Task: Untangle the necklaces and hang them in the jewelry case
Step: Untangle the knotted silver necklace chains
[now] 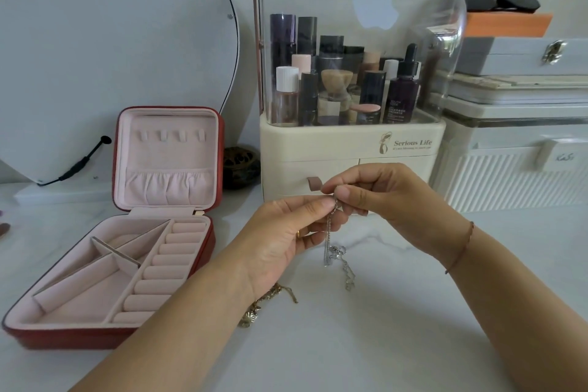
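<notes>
A silver necklace (331, 234) hangs from between both hands, its lower end bunched on the marble tabletop (397, 328). My left hand (286, 239) pinches the chain's top with thumb and forefinger. My right hand (375, 191) pinches the same spot from the other side. A gold necklace (270, 299) lies on the table, partly hidden under my left wrist. The red jewelry case (63, 336) stands open at the left, its pink lid upright with a row of small hooks (171, 136) that carry nothing.
A cream cosmetics organiser (350, 143) with a clear dome stands right behind the hands. White boxes (515, 156) are stacked at the right. A mirror (111, 41) leans on the wall at the left, with a small dark bowl (240, 165) between case and organiser.
</notes>
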Demonstrator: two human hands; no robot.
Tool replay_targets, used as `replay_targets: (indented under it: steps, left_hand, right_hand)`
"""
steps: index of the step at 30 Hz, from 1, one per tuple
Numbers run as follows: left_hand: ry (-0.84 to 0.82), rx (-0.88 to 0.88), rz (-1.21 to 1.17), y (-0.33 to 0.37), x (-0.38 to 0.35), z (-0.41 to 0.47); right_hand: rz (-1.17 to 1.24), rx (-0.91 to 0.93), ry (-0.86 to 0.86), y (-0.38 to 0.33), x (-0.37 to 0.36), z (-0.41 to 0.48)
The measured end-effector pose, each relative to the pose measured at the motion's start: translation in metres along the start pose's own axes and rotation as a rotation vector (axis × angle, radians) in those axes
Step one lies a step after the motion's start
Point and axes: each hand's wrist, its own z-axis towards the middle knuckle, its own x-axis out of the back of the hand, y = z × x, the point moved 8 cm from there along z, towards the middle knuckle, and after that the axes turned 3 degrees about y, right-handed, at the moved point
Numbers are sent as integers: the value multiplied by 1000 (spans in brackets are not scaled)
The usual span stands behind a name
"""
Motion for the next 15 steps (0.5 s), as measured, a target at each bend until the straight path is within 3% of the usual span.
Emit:
replay_targets:
  steps: [15]
  left_hand:
    - [81,10,90,-1,7,1]
  right_hand:
    - [-54,-32,-8,5,4,1]
